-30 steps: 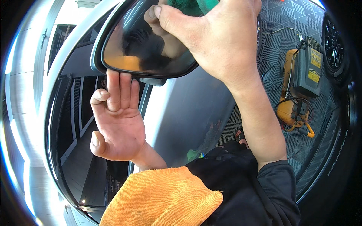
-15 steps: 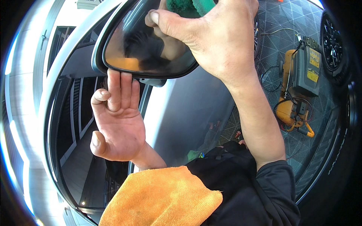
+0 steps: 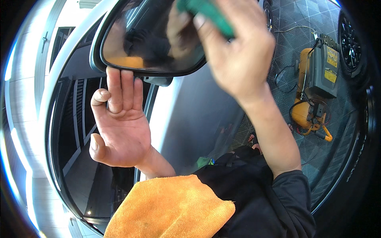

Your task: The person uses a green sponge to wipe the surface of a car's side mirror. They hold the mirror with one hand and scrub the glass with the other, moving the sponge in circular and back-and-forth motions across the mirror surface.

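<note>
A car's side mirror (image 3: pixel 147 43) in a black housing fills the top of the view. My left hand (image 3: pixel 119 123) is flat and open, its fingertips pressed against the underside of the mirror housing. My right hand (image 3: pixel 238 51) is blurred and grips a green cloth (image 3: pixel 208 16) against the mirror glass near its upper right. An orange cloth (image 3: pixel 170 210) lies draped over my left forearm at the bottom.
The car's door and side window (image 3: pixel 75 131) run down the left. An orange and grey air compressor (image 3: pixel 317 87) with a hose stands on the tiled floor at the right. A black wheel (image 3: pixel 351 39) sits at the upper right.
My right hand has slid to the right across the mirror glass with the green cloth. My left hand stays under the housing.
</note>
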`<action>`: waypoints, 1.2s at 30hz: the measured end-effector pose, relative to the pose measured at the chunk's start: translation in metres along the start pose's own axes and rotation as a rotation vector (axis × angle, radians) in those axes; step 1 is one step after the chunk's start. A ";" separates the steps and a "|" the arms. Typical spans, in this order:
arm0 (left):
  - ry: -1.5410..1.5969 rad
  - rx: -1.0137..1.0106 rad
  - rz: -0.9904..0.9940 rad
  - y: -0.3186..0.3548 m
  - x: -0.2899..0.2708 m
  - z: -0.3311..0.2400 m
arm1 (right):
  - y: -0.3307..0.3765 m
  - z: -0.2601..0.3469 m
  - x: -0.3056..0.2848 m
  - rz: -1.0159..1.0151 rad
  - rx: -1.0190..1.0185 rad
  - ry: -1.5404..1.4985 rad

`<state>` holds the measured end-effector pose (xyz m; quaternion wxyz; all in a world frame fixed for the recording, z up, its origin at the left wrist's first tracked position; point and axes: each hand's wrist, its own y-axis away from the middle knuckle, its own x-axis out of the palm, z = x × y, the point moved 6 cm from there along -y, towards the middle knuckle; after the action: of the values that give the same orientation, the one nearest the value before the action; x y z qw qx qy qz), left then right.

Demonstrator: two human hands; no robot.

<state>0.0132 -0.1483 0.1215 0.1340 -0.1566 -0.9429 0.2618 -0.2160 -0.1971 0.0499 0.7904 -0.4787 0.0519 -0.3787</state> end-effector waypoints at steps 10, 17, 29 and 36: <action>0.073 -0.042 0.081 -0.004 0.003 0.001 | -0.005 0.017 0.009 -0.083 -0.217 -0.033; 0.064 -0.037 0.072 -0.004 0.002 0.002 | 0.027 0.022 0.010 0.198 -0.234 0.124; 0.034 -0.022 0.033 -0.005 -0.001 0.002 | 0.020 0.025 0.007 0.326 -0.265 0.119; 0.088 -0.036 0.029 -0.008 -0.004 0.003 | 0.008 0.050 0.024 0.198 -0.279 -0.004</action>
<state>0.0135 -0.1576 0.1230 0.1684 -0.1841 -0.9383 0.2394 -0.1725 -0.1742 0.0771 0.7499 -0.5772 0.1492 -0.2869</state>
